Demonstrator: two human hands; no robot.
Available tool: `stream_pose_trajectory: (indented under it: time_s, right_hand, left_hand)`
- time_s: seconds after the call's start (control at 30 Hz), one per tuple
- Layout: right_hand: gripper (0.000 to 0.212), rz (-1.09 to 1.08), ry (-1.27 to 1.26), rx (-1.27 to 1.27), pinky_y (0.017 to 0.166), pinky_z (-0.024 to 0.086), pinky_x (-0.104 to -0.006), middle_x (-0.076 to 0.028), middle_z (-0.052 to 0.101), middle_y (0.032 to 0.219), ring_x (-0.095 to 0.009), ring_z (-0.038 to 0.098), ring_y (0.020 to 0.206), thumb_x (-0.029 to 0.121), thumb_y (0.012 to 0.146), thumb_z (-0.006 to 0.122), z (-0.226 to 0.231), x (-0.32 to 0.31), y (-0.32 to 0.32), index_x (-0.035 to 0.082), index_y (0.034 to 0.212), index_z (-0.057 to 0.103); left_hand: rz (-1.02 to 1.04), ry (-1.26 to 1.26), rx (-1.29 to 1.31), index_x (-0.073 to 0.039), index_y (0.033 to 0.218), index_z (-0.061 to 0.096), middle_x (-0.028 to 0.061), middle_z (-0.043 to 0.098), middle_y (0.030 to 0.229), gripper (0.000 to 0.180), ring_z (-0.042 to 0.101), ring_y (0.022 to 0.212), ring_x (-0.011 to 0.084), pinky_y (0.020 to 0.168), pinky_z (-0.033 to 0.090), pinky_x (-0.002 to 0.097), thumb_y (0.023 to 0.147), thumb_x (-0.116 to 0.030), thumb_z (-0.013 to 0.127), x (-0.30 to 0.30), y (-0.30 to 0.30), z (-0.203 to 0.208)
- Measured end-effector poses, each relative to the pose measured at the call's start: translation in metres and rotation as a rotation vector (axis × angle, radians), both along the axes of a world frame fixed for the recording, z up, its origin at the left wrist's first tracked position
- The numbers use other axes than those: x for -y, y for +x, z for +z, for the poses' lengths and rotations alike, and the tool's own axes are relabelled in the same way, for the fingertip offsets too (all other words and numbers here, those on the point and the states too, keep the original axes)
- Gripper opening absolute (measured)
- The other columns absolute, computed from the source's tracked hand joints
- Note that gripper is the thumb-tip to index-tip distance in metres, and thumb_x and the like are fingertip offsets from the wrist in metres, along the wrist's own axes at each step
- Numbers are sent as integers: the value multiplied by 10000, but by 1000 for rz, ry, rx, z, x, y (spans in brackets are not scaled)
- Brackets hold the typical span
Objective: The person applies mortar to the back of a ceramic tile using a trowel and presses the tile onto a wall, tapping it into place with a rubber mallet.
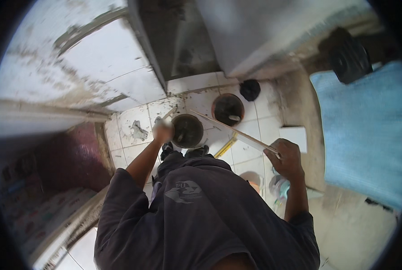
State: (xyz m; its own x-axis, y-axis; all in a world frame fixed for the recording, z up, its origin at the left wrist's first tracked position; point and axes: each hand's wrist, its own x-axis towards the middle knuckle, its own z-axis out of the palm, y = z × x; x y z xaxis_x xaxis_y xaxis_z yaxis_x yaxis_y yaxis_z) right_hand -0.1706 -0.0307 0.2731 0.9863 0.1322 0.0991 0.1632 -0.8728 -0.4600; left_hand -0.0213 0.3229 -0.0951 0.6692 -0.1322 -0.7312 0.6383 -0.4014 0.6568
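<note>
— White tiles (243, 154), quite dirty with splashes, cover the floor of this narrow room. What is the main thing on it?

— It is the long thin strip (241, 133), pale in colour. The right hand (288, 157) has its fingers closed around the near end, and the far end points to the gap between two buckets.

— And the left hand (163, 131)?

— It is beside the dark bucket (201, 137), but it is blurred. I cannot tell if its fingers are closed on something. One narrow pale piece (169, 112) is just beyond it; I cannot say if it is held.

— Which step do you think it is?

— In my judgement, only the handling of the strip, held by one end above the floor. To move it further would call for a firm grip and attention to the free end, so that it does not knock the buckets.

— What is around?

— Behind the strip stands the orange-rimmed bucket (213, 108), with a black bundle (250, 90) near it. A yellow bar (226, 147) lies below the strip. Farther to the right are a white square piece (295, 138) and a blue sheet (363, 130).
</note>
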Motion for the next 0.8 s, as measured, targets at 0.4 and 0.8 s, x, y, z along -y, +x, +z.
stream_pose_trajectory:
  time_s: [0.4, 0.8]
  right_hand:
    - [125, 149, 255, -124, 595, 435, -276, -63, 616, 732, -137, 561, 638, 92, 788, 701, 32, -115, 138, 21, 834, 609]
    - [260, -28, 662, -339, 687, 425, -257, -34, 603, 823, -115, 543, 742, 208, 821, 701, -55, -135, 241, 8, 949, 595]
  left_hand:
    - [158, -644, 500, -15, 1312, 445, 123, 564, 1206, 568, 521, 1122, 213, 923, 438, 357, 859, -277, 666, -118, -12, 66]
    - [675, -548, 525, -81, 915, 630, -89, 507, 646, 310, 313, 493, 0, 454, 246, 203, 967, -366, 521, -166, -3, 183]
